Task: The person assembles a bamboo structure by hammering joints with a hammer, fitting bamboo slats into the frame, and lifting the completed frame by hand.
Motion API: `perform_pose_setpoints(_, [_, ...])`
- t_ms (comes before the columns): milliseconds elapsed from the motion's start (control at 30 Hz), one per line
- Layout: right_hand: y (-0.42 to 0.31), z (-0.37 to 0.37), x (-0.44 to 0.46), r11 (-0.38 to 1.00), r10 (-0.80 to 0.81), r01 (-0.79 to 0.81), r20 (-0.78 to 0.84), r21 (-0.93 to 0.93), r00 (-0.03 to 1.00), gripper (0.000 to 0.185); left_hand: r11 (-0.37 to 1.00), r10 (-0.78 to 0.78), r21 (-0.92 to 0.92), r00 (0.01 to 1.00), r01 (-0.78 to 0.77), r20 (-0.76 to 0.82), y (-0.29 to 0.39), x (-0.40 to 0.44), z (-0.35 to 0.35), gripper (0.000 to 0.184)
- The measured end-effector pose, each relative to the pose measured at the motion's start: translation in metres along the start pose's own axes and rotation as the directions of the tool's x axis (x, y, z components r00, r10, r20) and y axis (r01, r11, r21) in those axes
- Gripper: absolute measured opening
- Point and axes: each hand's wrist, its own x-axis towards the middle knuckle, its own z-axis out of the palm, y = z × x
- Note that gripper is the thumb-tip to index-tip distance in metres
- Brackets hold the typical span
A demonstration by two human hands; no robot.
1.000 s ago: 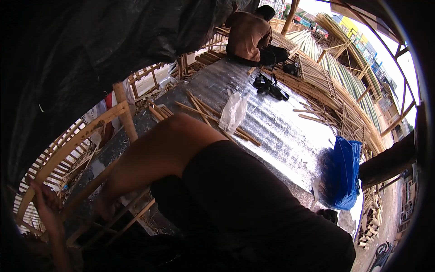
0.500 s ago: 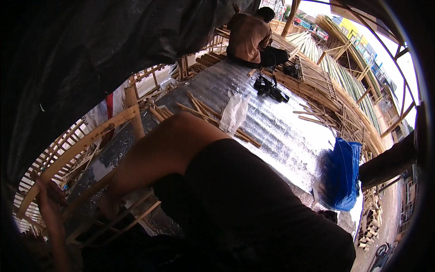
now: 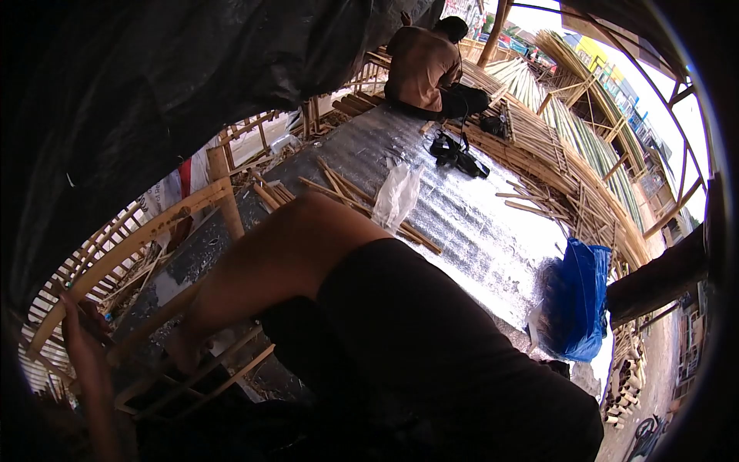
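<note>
At the lower left edge my left hand point(image 3: 83, 335) reaches up from the bottom, its fingers curled at a pale curved bamboo strip point(image 3: 131, 250). Deep shadow blurs the fingertips, and I cannot make out whether a small tool is among them. The strip meets an upright bamboo piece point(image 3: 224, 189) of a slatted frame. My bare foot point(image 3: 185, 346) rests beside thin bamboo bars point(image 3: 223, 377) near the hand. My bent knee point(image 3: 312, 212) and dark shorts point(image 3: 431, 323) fill the middle. I do not see my right hand.
A shiny corrugated metal sheet point(image 3: 477, 231) carries bamboo sticks point(image 3: 346, 192), a white plastic bag point(image 3: 397, 196), a black strapped item point(image 3: 458, 158) and a blue bag point(image 3: 581, 300). Another person point(image 3: 422, 65) sits at the back. Stacked bamboo poles point(image 3: 566, 146) lie to the right; black sheeting point(image 3: 177, 85) hangs left.
The view has shifted slightly. My left hand has moved a little at the bamboo strip. The other person and the things on the metal sheet look the same.
</note>
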Motion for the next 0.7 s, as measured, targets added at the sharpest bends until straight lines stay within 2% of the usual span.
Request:
perform_pose_setpoints(100, [0.001, -0.002, 0.003, 0.999, -0.008, 0.008, 0.005, -0.049, 1.000, 0.013, 0.997, 0.031, 0.066, 0.999, -0.029, -0.036, -0.001, 0.001, 0.000, 0.057])
perform_pose_setpoints(233, [0.003, -0.003, 0.004, 0.990, -0.020, 0.018, -0.018, -0.141, 1.000, 0.023, 0.996, 0.026, 0.088, 0.990, -0.014, -0.140, -0.002, 0.002, 0.004, 0.054])
perform_pose_setpoints(333, [0.005, -0.006, -0.001, 0.982, -0.056, 0.049, -0.033, -0.184, 0.998, 0.029, 0.976, 0.054, 0.212, 0.998, -0.057, 0.019, -0.018, 0.025, -0.024, 0.044])
perform_pose_setpoints(367, [0.005, -0.006, -0.003, 0.978, -0.066, 0.057, -0.037, -0.200, 0.997, 0.031, 0.978, 0.066, 0.195, 0.997, -0.070, 0.026, -0.019, 0.025, -0.024, 0.042])
perform_pose_setpoints(467, [0.007, -0.002, -0.007, 0.996, 0.059, -0.055, -0.067, 0.064, 0.996, 0.034, 0.983, 0.099, 0.149, 0.994, -0.105, 0.045, -0.013, 0.005, -0.010, 0.037])
perform_pose_setpoints(533, [0.013, 0.000, 0.010, 0.993, -0.053, 0.043, -0.083, -0.111, 0.995, 0.033, 0.985, 0.123, 0.119, 0.991, -0.128, 0.054, -0.008, -0.004, -0.004, 0.034])
perform_pose_setpoints(600, [0.019, 0.001, 0.024, 0.975, -0.101, 0.083, -0.080, -0.205, 0.992, 0.031, 0.989, 0.143, 0.010, 0.981, -0.146, 0.133, -0.023, 0.007, -0.025, 0.033])
perform_pose_setpoints(633, [0.020, 0.001, 0.028, 0.974, -0.094, 0.076, -0.075, -0.213, 0.993, 0.030, 0.987, 0.157, -0.045, 0.973, -0.151, 0.172, -0.026, 0.011, -0.030, 0.033])
perform_pose_setpoints(700, [0.023, 0.001, 0.035, 0.972, -0.079, 0.062, -0.066, -0.227, 0.995, 0.028, 0.988, 0.148, -0.067, 0.980, -0.140, 0.132, -0.030, 0.017, -0.039, 0.033])
